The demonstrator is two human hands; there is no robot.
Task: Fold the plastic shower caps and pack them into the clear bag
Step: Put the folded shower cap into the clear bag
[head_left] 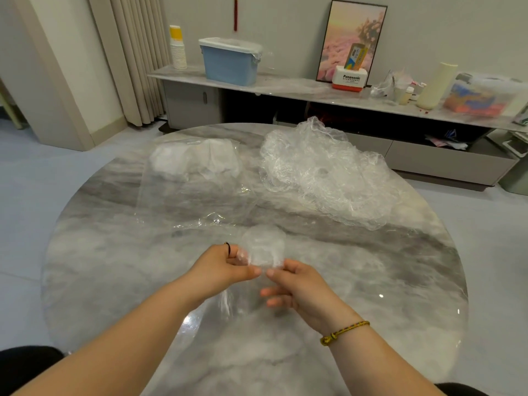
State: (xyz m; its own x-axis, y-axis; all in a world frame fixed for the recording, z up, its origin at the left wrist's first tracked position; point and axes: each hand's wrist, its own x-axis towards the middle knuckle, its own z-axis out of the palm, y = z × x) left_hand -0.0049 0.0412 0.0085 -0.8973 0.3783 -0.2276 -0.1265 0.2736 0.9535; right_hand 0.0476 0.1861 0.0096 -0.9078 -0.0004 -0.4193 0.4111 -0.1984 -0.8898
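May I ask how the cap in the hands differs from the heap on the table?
The folded clear plastic shower cap is small, compact, pinched by the left hand and right hand; the crumpled clear plastic heap is large, puffy, untouched on the grey marble table. Both are transparent.

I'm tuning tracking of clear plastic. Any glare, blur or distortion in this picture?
Head view: wide-angle bending curves the sideboard; small glare spots on the table near the person; the folded cap pinched by left hand and right hand looks soft, nearly vanishing against the marble.
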